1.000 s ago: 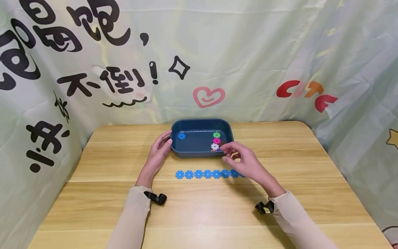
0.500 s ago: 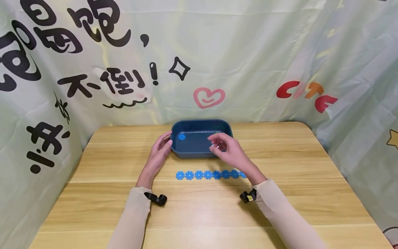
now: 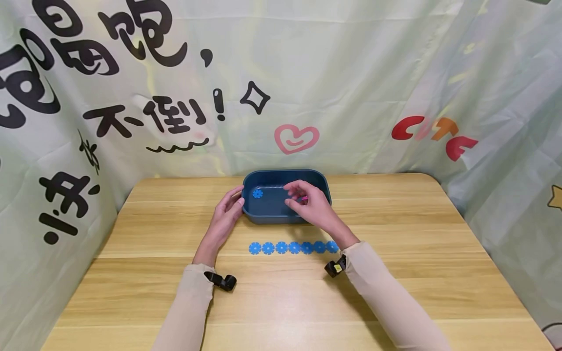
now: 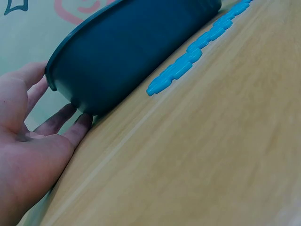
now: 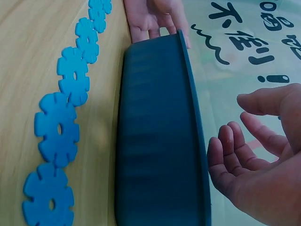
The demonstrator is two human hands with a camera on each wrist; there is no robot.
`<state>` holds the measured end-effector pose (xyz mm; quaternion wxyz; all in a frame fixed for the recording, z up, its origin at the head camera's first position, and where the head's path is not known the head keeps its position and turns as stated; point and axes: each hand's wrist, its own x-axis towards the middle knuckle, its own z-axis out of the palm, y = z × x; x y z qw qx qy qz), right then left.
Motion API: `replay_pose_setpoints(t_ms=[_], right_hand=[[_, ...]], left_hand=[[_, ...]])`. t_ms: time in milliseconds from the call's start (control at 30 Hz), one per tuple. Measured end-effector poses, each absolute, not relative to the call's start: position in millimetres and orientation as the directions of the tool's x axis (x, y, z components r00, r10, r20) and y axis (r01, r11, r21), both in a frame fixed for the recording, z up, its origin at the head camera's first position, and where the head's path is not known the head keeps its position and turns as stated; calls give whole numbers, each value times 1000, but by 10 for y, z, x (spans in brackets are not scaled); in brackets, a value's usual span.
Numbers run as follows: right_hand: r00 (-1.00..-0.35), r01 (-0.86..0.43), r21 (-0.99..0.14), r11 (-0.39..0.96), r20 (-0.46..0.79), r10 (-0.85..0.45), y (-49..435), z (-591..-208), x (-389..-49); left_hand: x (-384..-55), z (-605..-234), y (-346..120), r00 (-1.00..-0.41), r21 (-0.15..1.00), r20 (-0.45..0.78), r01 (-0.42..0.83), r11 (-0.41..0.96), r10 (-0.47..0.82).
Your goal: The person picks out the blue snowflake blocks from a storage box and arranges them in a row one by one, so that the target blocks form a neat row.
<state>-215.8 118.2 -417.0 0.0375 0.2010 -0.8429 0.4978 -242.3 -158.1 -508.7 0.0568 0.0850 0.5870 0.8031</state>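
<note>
A dark blue tray [image 3: 272, 220] stands near the table's back edge. My left hand [image 3: 226, 214] rests its fingers against the tray's left end, some at the rim and others low on the wall in the left wrist view. My right hand [image 3: 309, 204] hovers over the tray's right half, thumb and fingers apart with nothing between them in the right wrist view. A blue notched disc [image 3: 257, 194] lies at the tray's left. Beneath the right hand a bit of pink piece [image 3: 304, 198] shows; other pieces there are hidden.
In front of the tray, several blue notched discs [image 3: 281, 248] form a straight row on the wooden table [image 3: 272, 302], joined edge to edge. A printed curtain [image 3: 351, 87] hangs behind the table and along both sides.
My right hand has moved left and inward over the tray, covering the green, pink and white discs seen earlier. My left hand has stayed at the tray's left end.
</note>
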Motion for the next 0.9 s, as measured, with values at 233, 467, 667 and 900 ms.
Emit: replay_pose_setpoints(t_ms=[233, 467, 667, 900], right_hand=[[-916, -370, -837, 403, 258, -307, 1059, -4209, -2276], [-928, -333, -847, 416, 216, -303, 913, -4236, -2422], [-940, -290, -840, 458, 161, -299, 799, -4257, -2545], [-943, -259, -842, 474, 115, -311, 697, -4283, -2688]], left_hand=[[-2414, -5091, -1587, -980, 955, 66, 7, -298, 187], [-2414, -5082, -1585, -980, 956, 60, 1, -294, 191], [-2413, -5087, -1591, -980, 956, 58, -1, -293, 193], [-2403, -5072, -1589, -979, 962, 58, 3, -271, 196]])
